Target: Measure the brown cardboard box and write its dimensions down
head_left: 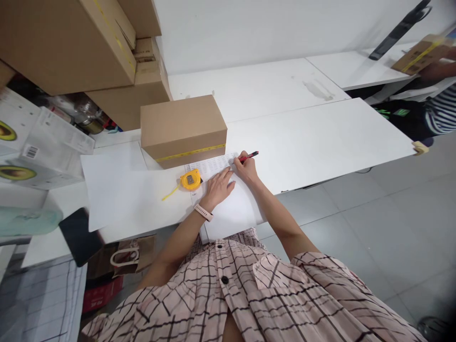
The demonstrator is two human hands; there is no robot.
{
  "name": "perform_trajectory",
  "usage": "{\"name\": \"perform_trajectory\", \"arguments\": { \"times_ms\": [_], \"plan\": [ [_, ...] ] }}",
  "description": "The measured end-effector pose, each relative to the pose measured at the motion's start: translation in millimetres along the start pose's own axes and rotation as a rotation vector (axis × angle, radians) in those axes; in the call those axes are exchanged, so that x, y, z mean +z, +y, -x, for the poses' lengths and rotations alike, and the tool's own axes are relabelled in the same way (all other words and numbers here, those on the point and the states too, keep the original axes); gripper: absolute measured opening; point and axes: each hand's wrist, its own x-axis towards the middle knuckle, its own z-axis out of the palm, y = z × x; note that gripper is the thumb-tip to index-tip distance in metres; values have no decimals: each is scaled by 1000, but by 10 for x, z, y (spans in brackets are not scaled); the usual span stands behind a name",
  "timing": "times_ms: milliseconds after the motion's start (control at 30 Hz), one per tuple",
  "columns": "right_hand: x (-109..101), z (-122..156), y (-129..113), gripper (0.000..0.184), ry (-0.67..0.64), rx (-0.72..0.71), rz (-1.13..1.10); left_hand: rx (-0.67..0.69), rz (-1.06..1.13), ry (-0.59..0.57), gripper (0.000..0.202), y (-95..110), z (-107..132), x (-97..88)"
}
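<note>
My right hand is closed around a red and black pen, its lower end at the edge of a printed sheet covered in small rows. Flat on the paper, my left hand has its fingers stretched out and holds nothing. A yellow tape measure lies just left of that hand, with a short end of its tape pulled out. Behind the sheet stands a closed cardboard box with a yellow strip along its lower side.
Large cardboard boxes are stacked at the back left. Blank white sheets and a dark tablet-like object lie on the left. At far right, another person's arm is beside a small box. The white table extends rightward.
</note>
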Motion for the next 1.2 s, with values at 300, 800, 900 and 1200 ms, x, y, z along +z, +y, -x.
{"name": "perform_trajectory", "arguments": {
  "times_ms": [300, 800, 900, 1200],
  "plan": [
    [13, 3, 17, 26, 7, -5, -18, -1, 16, 4, 47, -11, 2, 17],
    [-1, 4, 3, 25, 1, -19, 5, 20, 41, 37, 46, -28, 7, 33],
    [6, -8, -3, 26, 3, -6, 20, 18, 61, 39, 46, -25, -16, 45],
    [-292, 328, -30, 20, -118, -386, 291, 14, 269, 225, 29, -231, 386, -276]
  ]
}}
